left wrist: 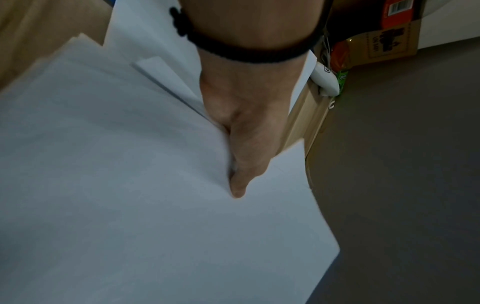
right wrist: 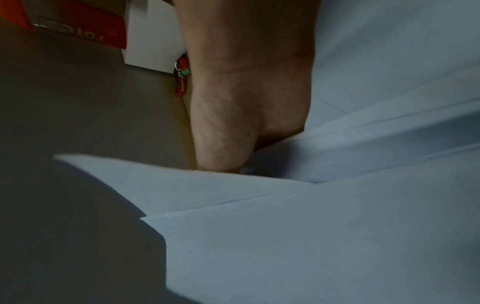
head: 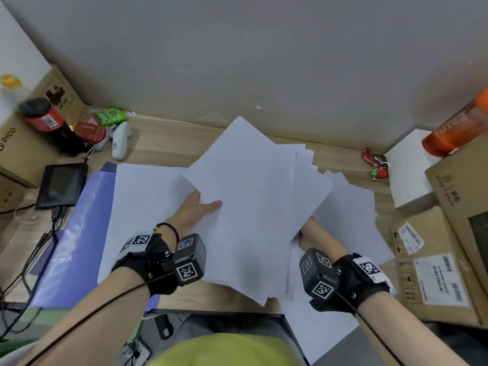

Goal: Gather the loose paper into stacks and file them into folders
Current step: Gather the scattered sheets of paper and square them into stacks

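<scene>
A fanned, uneven stack of white paper [head: 253,207] is held above the wooden desk [head: 163,143]. My left hand [head: 198,210] grips its left edge, thumb on top and fingers underneath; the left wrist view shows the left hand's [left wrist: 241,144] thumb pressed on the paper [left wrist: 116,185]. My right hand [head: 309,233] reaches under the stack's right side, its fingers hidden by the sheets; in the right wrist view the right hand [right wrist: 233,133] disappears behind the paper [right wrist: 311,236]. A blue folder [head: 79,233] lies at the left with a white sheet [head: 142,202] on it.
More loose sheets [head: 351,220] lie on the desk at the right, one overhanging the front edge [head: 317,331]. Cardboard boxes [head: 435,260] and a white box [head: 412,167] crowd the right. A black screen [head: 62,184], a bottle [head: 45,117] and a white controller [head: 120,143] sit at the left.
</scene>
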### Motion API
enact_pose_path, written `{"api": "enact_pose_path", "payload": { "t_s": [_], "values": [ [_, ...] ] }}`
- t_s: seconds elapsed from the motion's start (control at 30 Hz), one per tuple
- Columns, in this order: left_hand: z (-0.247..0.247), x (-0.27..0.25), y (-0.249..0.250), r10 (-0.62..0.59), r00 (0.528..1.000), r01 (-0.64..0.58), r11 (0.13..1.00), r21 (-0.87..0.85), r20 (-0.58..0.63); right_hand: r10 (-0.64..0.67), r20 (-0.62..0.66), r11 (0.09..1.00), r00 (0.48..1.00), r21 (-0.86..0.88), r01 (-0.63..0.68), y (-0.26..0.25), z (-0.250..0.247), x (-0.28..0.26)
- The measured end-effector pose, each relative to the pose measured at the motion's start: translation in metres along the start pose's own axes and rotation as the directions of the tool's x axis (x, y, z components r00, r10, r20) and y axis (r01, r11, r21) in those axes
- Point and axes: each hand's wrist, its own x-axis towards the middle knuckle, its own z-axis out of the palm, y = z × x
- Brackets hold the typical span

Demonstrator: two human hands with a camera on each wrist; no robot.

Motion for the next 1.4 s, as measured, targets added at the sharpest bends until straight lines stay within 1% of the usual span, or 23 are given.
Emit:
{"api": "enact_pose_path", "payload": {
  "t_s": [0.07,0.13,0.17,0.23,0.3,0.4,0.47,0.5,0.57,0.63,0.7,0.73,0.77,0.83,0.9,0.97,1.07,1.13,1.2,1.27,1.3,1.33,1.4],
  "values": [
    [-0.002,0.001,0.006,0.027,1.0,-0.027,0.999,0.037,-0.011,-0.025,-0.014,0.996,1.0,0.089,0.026,-0.006,-0.009,-0.001],
    [-0.009,0.001,0.011,0.064,0.997,-0.059,0.992,0.111,-0.044,-0.01,-0.059,0.983,0.998,0.185,0.021,-0.015,-0.019,0.0],
    [-0.012,0.0,0.013,0.078,0.996,-0.07,0.988,0.135,-0.052,-0.006,-0.059,0.978,0.998,0.206,0.018,-0.02,-0.024,-0.002],
    [-0.018,-0.001,0.016,0.098,0.995,-0.092,0.982,0.167,-0.027,0.019,-0.037,0.977,0.999,0.212,-0.011,-0.027,-0.032,-0.002],
    [-0.021,-0.002,0.018,0.107,0.994,-0.104,0.976,0.191,-0.007,0.023,-0.043,0.993,0.999,0.117,-0.018,-0.032,-0.032,-0.004],
    [-0.025,0.0,0.019,0.088,0.996,-0.088,0.979,0.183,0.006,0.034,-0.077,0.988,0.996,-0.148,-0.045,-0.03,-0.03,-0.004],
    [-0.028,0.001,0.021,0.075,0.997,-0.08,0.973,0.216,0.03,0.028,-0.09,0.973,0.996,-0.227,-0.048,-0.027,-0.028,-0.007],
    [-0.03,0.001,0.022,0.069,0.997,-0.075,0.969,0.234,0.034,0.026,-0.119,0.973,0.993,-0.223,-0.052,-0.027,-0.027,-0.008],
    [-0.035,0.004,0.022,0.053,0.998,-0.056,0.965,0.256,0.02,0.011,-0.223,0.981,0.975,-0.187,-0.054,-0.025,-0.031,-0.003],
    [-0.039,0.007,0.02,0.04,0.999,-0.033,0.956,0.293,-0.016,0.006,-0.363,0.99,0.932,-0.132,-0.058,-0.025,-0.04,0.002],
    [-0.044,0.011,0.014,0.005,0.997,0.018,0.96,0.28,-0.08,-0.003,-0.465,1.0,0.885,-0.018,-0.007,-0.025,-0.052,0.002],
    [-0.046,0.013,0.009,-0.016,0.993,0.046,0.963,0.264,-0.115,-0.01,-0.502,0.997,0.865,0.062,0.047,-0.025,-0.057,0.0],
    [-0.048,0.014,0.005,-0.037,0.988,0.074,0.966,0.248,-0.152,-0.014,-0.543,0.983,0.84,0.145,0.11,-0.026,-0.062,-0.002],
    [-0.048,0.016,-0.007,-0.075,0.975,0.119,0.971,0.205,-0.209,0.018,-0.599,0.922,0.801,0.32,0.219,-0.024,-0.068,-0.004],
    [-0.044,0.017,-0.017,-0.113,0.967,0.154,0.973,0.171,-0.229,0.056,-0.608,0.87,0.792,0.418,0.26,-0.02,-0.07,-0.001],
    [-0.037,0.019,-0.023,-0.154,0.963,0.193,0.966,0.172,-0.22,0.079,-0.584,0.867,0.808,0.441,0.233,-0.016,-0.065,0.001],
    [-0.029,0.022,-0.029,-0.194,0.964,0.224,0.962,0.16,-0.183,0.098,-0.485,0.911,0.869,0.394,0.118,-0.006,-0.046,0.003],
    [-0.027,0.024,-0.031,-0.235,0.96,0.252,0.962,0.109,-0.151,0.093,-0.402,0.952,0.911,0.305,0.037,0.007,-0.031,0.006],
    [-0.027,0.026,-0.031,-0.287,0.95,0.293,0.956,0.03,-0.125,0.105,-0.321,0.981,0.941,0.191,-0.044,0.028,-0.018,0.012],
    [-0.03,0.031,-0.036,-0.366,0.929,0.357,0.925,-0.131,-0.058,0.154,-0.238,0.987,0.959,0.088,-0.136,0.052,-0.007,0.016],
    [-0.032,0.037,-0.043,-0.387,0.922,0.376,0.9,-0.221,-0.006,0.188,-0.196,0.982,0.962,0.063,-0.179,0.063,-0.002,0.017],
    [-0.03,0.034,-0.04,-0.386,0.921,0.383,0.883,-0.272,0.045,0.217,-0.164,0.976,0.962,0.045,-0.212,0.072,0.003,0.017],
    [-0.024,0.03,-0.036,-0.368,0.923,0.385,0.888,-0.249,0.115,0.247,-0.11,0.969,0.963,0.006,-0.248,0.081,0.013,0.016]
  ]
}}
